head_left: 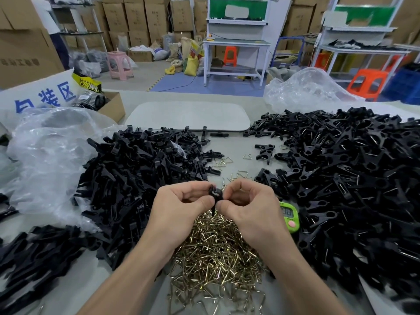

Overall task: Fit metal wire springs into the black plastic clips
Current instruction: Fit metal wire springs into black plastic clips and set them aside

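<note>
One black plastic clip (215, 193) is held upright between both hands above a heap of brass-coloured wire springs (216, 253). My left hand (179, 208) pinches the clip from the left with thumb and forefinger. My right hand (250, 208) pinches it from the right. Whether a spring sits in the clip is hidden by my fingers. A large pile of black clips without springs (141, 178) lies to the left. Another pile of black clips with wire springs showing (352, 178) fills the right side.
A few loose wire springs (223, 161) lie on the table beyond my hands. A green timer (289, 215) sits beside my right hand. Clear plastic bags (52, 144) lie at the left and back right. A grey pad (188, 115) and a cardboard box (111, 105) stand farther back.
</note>
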Motion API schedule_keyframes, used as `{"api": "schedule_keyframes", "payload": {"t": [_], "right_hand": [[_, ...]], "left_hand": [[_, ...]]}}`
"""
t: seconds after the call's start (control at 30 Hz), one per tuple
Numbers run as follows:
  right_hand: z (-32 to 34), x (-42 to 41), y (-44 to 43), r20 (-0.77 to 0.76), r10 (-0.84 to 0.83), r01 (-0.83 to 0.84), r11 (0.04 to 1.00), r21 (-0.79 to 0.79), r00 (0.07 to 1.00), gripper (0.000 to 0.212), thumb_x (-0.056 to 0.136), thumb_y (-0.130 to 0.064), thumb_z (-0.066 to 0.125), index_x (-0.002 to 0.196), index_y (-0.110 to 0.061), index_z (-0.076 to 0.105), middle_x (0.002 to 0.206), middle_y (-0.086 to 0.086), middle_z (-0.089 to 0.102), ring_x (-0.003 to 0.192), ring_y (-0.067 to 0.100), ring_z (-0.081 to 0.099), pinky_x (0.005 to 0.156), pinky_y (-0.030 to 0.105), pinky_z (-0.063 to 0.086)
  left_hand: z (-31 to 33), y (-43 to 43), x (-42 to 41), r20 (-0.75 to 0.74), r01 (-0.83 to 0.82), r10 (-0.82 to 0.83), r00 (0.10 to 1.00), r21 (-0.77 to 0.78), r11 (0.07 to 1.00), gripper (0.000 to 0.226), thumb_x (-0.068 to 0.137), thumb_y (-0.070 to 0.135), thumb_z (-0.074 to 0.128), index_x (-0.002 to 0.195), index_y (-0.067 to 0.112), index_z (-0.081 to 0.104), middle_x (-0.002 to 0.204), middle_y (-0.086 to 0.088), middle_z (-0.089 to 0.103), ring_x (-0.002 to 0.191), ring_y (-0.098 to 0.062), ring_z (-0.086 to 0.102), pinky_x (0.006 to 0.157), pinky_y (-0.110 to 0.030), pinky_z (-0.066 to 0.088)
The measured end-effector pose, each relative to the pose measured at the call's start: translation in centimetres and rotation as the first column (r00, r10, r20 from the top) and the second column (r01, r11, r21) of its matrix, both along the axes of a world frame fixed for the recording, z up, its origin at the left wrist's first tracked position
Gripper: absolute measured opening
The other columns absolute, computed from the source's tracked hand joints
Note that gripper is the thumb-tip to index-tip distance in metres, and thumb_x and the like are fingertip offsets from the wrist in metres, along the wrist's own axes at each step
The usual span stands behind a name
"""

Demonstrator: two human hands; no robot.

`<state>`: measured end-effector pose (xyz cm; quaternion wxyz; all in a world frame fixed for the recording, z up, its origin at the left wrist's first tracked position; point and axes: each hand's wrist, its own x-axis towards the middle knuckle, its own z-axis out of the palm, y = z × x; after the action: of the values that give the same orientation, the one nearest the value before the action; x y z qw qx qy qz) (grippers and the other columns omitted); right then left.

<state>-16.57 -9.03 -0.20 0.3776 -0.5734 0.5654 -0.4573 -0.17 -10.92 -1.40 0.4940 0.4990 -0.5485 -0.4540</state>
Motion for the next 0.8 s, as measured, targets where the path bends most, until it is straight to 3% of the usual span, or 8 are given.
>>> {"api": "schedule_keyframes", "payload": {"t": [0.2,0.47,0.67,0.8], "right_hand": [[-0.18,0.44,0.19,-0.124,-0.065,0.052,0.993,-0.103,0.990,0.023,0.078,-0.007,0.084,0.071,-0.023,0.069,0.069,-0.009,0.073,0.068,0.005,0.071,0.064,0.015,0.054],[-0.03,0.44,0.23,-0.079,-0.042,0.030,0.990,-0.141,0.996,0.023,0.081,-0.007,0.083,0.073,-0.024,0.069,0.071,-0.009,0.074,0.069,0.005,0.071,0.065,0.016,0.054],[-0.18,0.46,0.32,-0.174,-0.068,0.033,0.981,-0.193,0.982,0.028,0.080,-0.006,0.084,0.072,-0.027,0.066,0.072,-0.018,0.072,0.071,0.001,0.070,0.064,0.009,0.050],[-0.38,0.84,0.55,-0.325,-0.143,0.056,0.963,-0.264,0.935,0.031,0.077,-0.009,0.086,0.074,-0.027,0.061,0.072,-0.016,0.069,0.075,0.001,0.066,0.066,0.015,0.051]], "left_hand": [[-0.20,0.34,-0.04,0.193,-0.035,0.047,0.980,-0.064,0.997,0.037,0.081,0.006,0.085,0.103,0.035,0.082,0.087,0.018,0.079,0.083,0.000,0.074,0.077,-0.014,0.057],[-0.11,0.50,-0.20,0.161,-0.053,0.069,0.985,-0.105,0.993,0.042,0.078,0.004,0.087,0.095,0.042,0.081,0.084,0.019,0.079,0.081,0.002,0.075,0.073,-0.010,0.055],[-0.40,0.24,-0.21,0.123,-0.043,0.050,0.991,-0.062,0.997,0.036,0.083,0.001,0.082,0.103,0.031,0.083,0.089,0.012,0.081,0.087,-0.006,0.077,0.084,-0.029,0.062],[-0.23,0.84,-0.28,0.137,0.002,0.005,0.990,-0.053,0.999,0.036,0.089,0.010,0.079,0.112,0.037,0.079,0.090,0.014,0.081,0.084,-0.004,0.077,0.082,-0.024,0.062]]}}
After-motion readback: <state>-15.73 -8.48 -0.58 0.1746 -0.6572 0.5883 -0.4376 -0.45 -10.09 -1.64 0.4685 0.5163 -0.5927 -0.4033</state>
